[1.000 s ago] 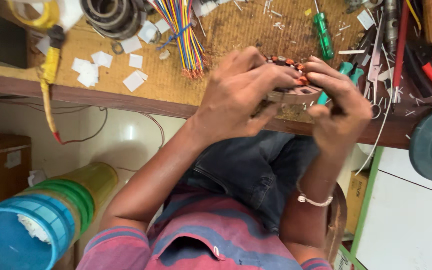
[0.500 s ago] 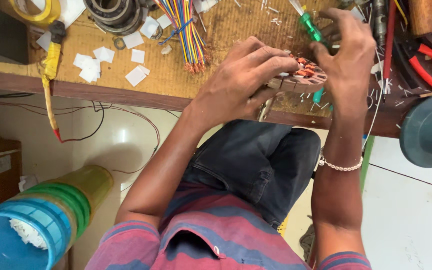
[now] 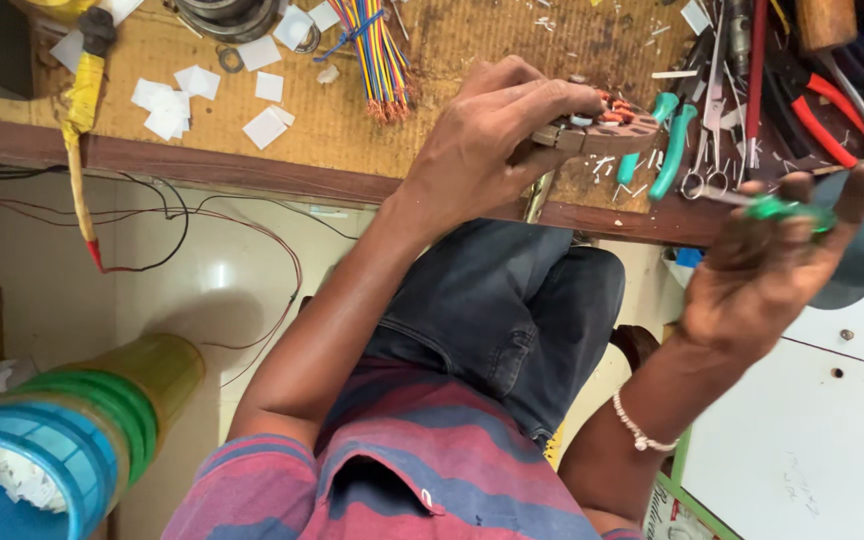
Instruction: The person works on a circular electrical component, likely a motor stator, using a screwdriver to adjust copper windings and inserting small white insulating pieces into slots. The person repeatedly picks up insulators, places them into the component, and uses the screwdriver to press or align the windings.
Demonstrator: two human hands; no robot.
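My left hand [image 3: 492, 135] grips a small round stator with copper windings [image 3: 620, 118] and holds it just above the front edge of the wooden workbench [image 3: 352, 120]. My right hand [image 3: 767, 265] is off the bench at the right, palm up. Its fingers are curled around a green-handled screwdriver [image 3: 787, 210], and a beaded bracelet sits on that wrist. My lap in dark jeans and a striped shirt fill the lower middle.
On the bench lie a bundle of coloured wires [image 3: 377, 50], white paper squares [image 3: 177, 95], teal-handled pliers [image 3: 657, 145], scissors [image 3: 712, 150], red-handled pliers [image 3: 822, 110] and a yellow-taped tool [image 3: 77, 110]. Stacked plastic tubs [image 3: 52, 440] stand lower left, a white cabinet [image 3: 812, 430] lower right.
My right hand left the stator, took the green screwdriver from the bench and swung right and down off the bench edge. My left hand kept hold of the stator.
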